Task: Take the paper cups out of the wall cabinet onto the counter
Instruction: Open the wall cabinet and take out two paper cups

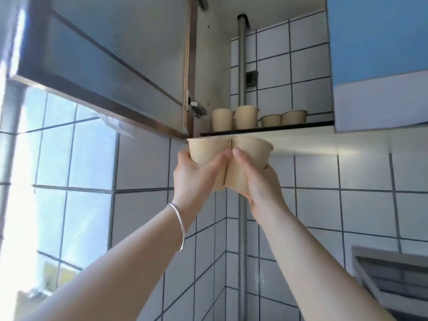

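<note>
Head view: both arms reach up just below the front edge of the wall cabinet's shelf point(266, 130). The left hand point(196, 172) is wrapped around the side wall of one tan paper cup point(203, 150), thumb on the near side. The right hand point(257, 179) clasps a second paper cup point(247, 158) the same way, lower fingers cupping its base. The two cups touch rim to rim, both clear of the shelf and tilted slightly apart.

Four more cups remain on the shelf: two taller-looking ones point(234, 118) near its left end by the door hinge point(196, 107), and two point(283, 119) toward the middle, sitting further back.

These cups look light, thin-walled and easy to crush; I judge a gentle grasp around the mid-wall or under the base safest, since squeezing the rim would deform them. The counter is out of sight.
</note>
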Demonstrator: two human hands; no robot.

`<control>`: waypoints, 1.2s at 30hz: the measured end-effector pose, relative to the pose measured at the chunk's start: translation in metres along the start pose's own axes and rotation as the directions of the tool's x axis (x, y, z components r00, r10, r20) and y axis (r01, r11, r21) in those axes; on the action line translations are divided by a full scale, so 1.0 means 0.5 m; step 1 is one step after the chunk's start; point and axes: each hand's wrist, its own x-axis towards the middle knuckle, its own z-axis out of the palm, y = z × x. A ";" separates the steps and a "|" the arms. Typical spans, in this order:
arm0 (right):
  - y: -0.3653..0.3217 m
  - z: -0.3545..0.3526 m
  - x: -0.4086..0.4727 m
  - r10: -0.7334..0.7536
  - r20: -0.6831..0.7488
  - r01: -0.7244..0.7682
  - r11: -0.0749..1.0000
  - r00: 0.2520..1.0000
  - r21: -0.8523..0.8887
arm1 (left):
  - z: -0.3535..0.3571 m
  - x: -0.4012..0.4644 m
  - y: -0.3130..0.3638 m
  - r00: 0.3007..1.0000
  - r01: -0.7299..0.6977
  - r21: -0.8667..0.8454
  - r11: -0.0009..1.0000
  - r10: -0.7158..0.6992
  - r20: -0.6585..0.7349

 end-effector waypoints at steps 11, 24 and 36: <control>0.228 0.165 -0.278 0.282 0.319 -0.310 0.950 0.905 0.041 | -0.334 -0.245 -0.143 0.917 0.228 0.150 0.962 -0.160 -0.366; 0.289 0.514 -0.919 0.527 0.741 -0.673 0.727 0.417 -0.137 | -0.917 -0.739 0.002 0.500 0.437 0.188 0.880 -0.063 -0.863; 0.009 0.683 -1.548 0.500 0.849 -0.701 0.545 -0.169 -0.460 | -1.224 -1.271 0.392 -0.005 0.558 0.157 0.815 0.192 -0.981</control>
